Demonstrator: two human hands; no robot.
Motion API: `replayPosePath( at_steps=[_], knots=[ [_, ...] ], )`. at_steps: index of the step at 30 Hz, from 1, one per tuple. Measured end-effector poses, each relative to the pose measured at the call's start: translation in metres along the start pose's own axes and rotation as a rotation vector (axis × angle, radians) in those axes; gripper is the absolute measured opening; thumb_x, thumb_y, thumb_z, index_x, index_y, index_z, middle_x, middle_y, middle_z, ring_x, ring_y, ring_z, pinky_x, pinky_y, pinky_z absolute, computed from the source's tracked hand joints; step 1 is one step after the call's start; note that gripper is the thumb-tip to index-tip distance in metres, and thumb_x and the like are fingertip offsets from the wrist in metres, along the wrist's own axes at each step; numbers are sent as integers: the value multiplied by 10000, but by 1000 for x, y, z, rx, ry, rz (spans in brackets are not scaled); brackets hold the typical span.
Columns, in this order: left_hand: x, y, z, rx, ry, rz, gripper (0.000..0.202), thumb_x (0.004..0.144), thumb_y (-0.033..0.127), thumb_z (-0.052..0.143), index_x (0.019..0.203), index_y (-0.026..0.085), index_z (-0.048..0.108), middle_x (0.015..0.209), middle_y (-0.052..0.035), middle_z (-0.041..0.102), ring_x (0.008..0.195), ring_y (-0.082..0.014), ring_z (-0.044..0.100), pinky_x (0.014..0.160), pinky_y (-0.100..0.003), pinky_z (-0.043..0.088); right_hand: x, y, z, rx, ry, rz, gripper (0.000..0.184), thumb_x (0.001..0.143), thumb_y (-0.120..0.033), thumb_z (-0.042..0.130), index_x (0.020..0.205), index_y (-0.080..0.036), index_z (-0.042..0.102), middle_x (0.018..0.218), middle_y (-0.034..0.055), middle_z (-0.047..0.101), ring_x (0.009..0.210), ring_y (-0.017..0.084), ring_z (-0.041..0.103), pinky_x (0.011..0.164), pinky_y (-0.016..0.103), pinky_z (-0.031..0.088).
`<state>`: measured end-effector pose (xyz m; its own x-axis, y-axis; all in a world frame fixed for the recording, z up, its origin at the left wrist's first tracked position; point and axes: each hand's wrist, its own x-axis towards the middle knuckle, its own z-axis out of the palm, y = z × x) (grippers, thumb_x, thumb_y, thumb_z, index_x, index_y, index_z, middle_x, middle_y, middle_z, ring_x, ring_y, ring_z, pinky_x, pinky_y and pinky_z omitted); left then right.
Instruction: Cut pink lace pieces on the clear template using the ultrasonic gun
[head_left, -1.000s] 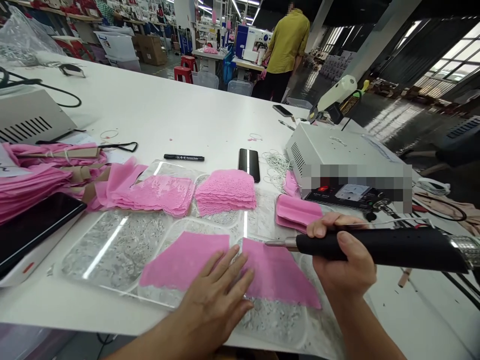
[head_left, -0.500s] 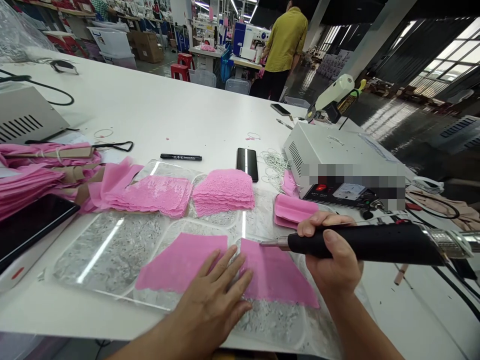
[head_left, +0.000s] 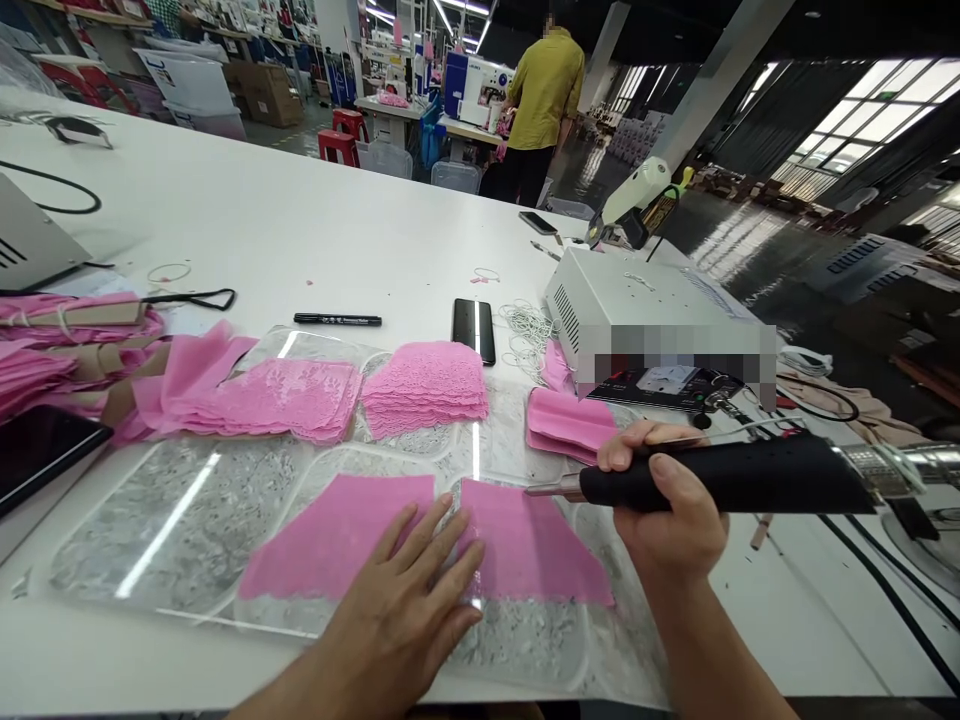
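Note:
Two pink fabric pieces lie side by side on a clear patterned plastic sheet (head_left: 172, 540). My left hand (head_left: 409, 590) lies flat with fingers spread, pressing across the facing edges of the left fabric piece (head_left: 337, 530) and the right fabric piece (head_left: 525, 545). In my right hand (head_left: 671, 500) is a black-handled handpiece (head_left: 765, 475), with the fingers wrapped round its grip. Its slim metal tip touches the right piece near the upper edge. Just beyond sit a lacy pink stack (head_left: 427, 385), another pink stack (head_left: 292, 395) and a folded pink piece (head_left: 570, 425).
A grey control box (head_left: 652, 300) stands at the right, with cables (head_left: 892, 580) near it. A phone (head_left: 473, 330), a marker pen (head_left: 337, 320) and loose white thread (head_left: 529, 335) lie beyond the fabric. Pink bundles (head_left: 52, 370) fill the left. A person (head_left: 544, 100) stands in the background.
The handpiece tip has slid a little to the right along the upper edge of the right fabric piece. My left hand stays on the fabric. The whole view has shifted slightly.

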<state>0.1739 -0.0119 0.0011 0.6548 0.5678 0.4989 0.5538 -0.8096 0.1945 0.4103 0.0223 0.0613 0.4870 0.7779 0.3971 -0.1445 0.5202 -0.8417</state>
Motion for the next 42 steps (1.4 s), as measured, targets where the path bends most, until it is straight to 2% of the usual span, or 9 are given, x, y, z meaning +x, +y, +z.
replayPosePath(
  at_steps=[5,11,15,20,23,32,39,42],
  knots=[
    [-2,1,0,11,-46,11,338,961,221,453,1271,170,577,1373,-91,536,1358,-288,384,1081,-493,380,-2,2,4,4,-21,-11,83,694,-230,635,764,-198,604,742,-5,553,546,112,521,520,289,464],
    [-3,-2,3,2,-14,22,333,964,218,461,1273,175,577,1370,-69,543,1361,-272,382,1123,-465,321,-1,4,4,-9,-61,-8,70,727,-231,642,770,-206,593,761,-11,546,568,113,536,538,288,475],
    [-4,-3,4,-13,5,30,340,966,208,457,1286,169,566,1386,-74,528,1381,-269,352,1142,-458,288,4,-3,-3,-31,-19,-25,77,716,-239,634,769,-201,593,769,-10,553,565,114,535,551,299,478],
    [1,-4,-1,-6,42,36,306,971,233,465,1237,183,607,1347,-49,567,1344,-242,414,1146,-402,291,6,-9,-15,-103,42,-63,95,697,-242,630,770,-200,588,754,-7,557,558,119,526,552,308,470],
    [3,-4,-4,15,16,60,312,970,238,473,1247,180,604,1352,-52,564,1336,-247,424,1148,-399,285,4,-8,-18,-99,76,-60,101,686,-249,629,763,-204,582,743,-9,549,552,119,515,542,308,467],
    [1,-6,-2,14,-6,59,336,941,223,513,1267,187,583,1335,-69,575,1349,-249,410,1150,-413,307,2,-4,-18,-73,31,-78,102,704,-250,635,790,-207,601,764,-2,564,552,123,529,538,307,467],
    [2,-5,-2,-6,19,45,318,958,218,477,1248,186,603,1346,-37,571,1365,-227,389,1189,-375,205,3,0,-19,-78,23,-89,67,721,-230,630,767,-197,594,761,-3,562,562,120,537,546,303,467],
    [1,-7,-1,35,-9,68,339,950,203,487,1275,185,581,1372,-51,546,1381,-244,363,1177,-410,241,3,-1,-21,-65,34,-73,78,724,-244,627,780,-203,590,765,-5,555,567,118,532,547,302,464]
  ],
)
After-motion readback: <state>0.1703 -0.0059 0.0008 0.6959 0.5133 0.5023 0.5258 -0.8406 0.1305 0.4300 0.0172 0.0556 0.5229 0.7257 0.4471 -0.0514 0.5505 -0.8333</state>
